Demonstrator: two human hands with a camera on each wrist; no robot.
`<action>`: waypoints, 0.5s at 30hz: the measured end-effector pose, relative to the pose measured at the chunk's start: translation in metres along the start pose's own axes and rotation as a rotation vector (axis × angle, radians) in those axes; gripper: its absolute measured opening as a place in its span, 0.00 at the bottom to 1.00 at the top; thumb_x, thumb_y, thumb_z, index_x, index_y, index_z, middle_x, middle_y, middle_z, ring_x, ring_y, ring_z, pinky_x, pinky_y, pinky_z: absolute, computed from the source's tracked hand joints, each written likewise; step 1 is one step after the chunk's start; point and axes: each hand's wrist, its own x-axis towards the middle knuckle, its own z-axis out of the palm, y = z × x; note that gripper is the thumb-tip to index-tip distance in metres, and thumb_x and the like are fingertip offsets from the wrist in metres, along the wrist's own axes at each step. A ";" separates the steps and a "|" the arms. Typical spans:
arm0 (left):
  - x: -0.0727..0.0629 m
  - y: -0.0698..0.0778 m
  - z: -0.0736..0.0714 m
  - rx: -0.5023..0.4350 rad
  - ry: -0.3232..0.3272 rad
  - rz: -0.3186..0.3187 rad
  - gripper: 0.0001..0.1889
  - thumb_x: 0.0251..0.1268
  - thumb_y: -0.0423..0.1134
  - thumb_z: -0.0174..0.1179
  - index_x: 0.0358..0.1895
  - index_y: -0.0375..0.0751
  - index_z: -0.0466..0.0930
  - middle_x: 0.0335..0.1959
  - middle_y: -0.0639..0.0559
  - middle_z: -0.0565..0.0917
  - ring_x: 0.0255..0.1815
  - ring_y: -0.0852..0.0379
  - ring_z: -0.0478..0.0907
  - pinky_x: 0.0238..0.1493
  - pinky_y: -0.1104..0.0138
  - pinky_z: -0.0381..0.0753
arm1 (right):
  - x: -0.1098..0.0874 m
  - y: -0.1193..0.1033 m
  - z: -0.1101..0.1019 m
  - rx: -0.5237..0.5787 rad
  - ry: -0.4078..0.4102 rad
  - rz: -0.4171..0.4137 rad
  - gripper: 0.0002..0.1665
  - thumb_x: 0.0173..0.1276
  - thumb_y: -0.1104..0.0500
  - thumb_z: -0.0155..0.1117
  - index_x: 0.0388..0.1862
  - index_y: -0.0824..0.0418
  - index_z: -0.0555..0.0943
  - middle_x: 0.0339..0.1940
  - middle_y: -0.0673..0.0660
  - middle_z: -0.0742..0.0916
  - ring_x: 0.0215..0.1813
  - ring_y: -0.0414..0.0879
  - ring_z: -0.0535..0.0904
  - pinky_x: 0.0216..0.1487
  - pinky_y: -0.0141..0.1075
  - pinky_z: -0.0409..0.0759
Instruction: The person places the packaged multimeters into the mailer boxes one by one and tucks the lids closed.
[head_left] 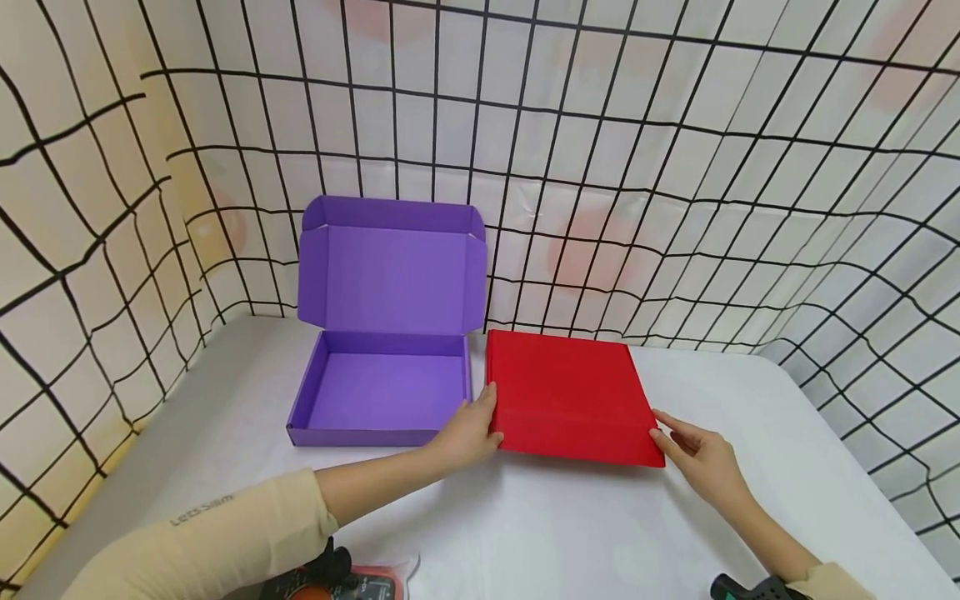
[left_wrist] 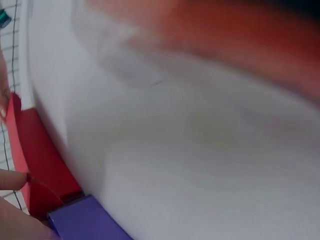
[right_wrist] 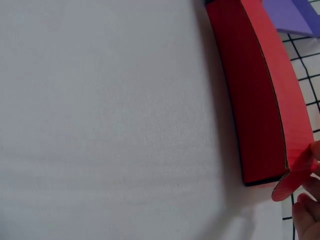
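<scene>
A red cardboard box (head_left: 570,387) stands on the white table, its lid lowered over the top and the lid's front edge sticking out past the front wall. My left hand (head_left: 468,429) holds the lid's left front corner, thumb low at the front and fingers along the side. At the right front corner, my right hand (head_left: 705,462) pinches the lid's edge by a rounded side flap (right_wrist: 287,186). Left of it is a purple box (head_left: 393,279) with its lid raised and nothing inside; the left wrist view shows its corner (left_wrist: 90,220) close to the red box.
Black wire grid panels (head_left: 600,117) stand around the table's back and sides. A clear packet with red and dark parts (head_left: 378,582) lies at the front edge, partly hidden by the left sleeve. Something blurred and orange-red (left_wrist: 225,40) crosses the left wrist view.
</scene>
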 end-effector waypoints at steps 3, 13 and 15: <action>-0.007 0.001 0.001 0.021 -0.002 0.030 0.35 0.57 0.28 0.59 0.66 0.19 0.52 0.68 0.31 0.59 0.69 0.41 0.57 0.67 0.48 0.55 | -0.003 -0.004 -0.001 0.013 -0.028 0.009 0.31 0.67 0.48 0.57 0.64 0.63 0.70 0.57 0.70 0.77 0.54 0.63 0.77 0.40 0.32 0.81; -0.029 0.009 0.004 -0.013 -0.061 0.013 0.38 0.60 0.33 0.57 0.67 0.19 0.46 0.70 0.31 0.52 0.72 0.41 0.48 0.69 0.48 0.50 | -0.008 -0.009 0.001 0.054 -0.089 0.047 0.34 0.68 0.49 0.56 0.67 0.66 0.64 0.58 0.71 0.76 0.54 0.61 0.77 0.41 0.34 0.82; -0.032 0.012 0.005 -0.068 -0.089 -0.017 0.40 0.61 0.35 0.57 0.68 0.19 0.43 0.71 0.31 0.49 0.73 0.42 0.46 0.70 0.48 0.46 | -0.010 -0.009 0.001 0.074 -0.116 0.070 0.35 0.68 0.49 0.55 0.68 0.66 0.62 0.60 0.71 0.74 0.55 0.61 0.77 0.42 0.30 0.80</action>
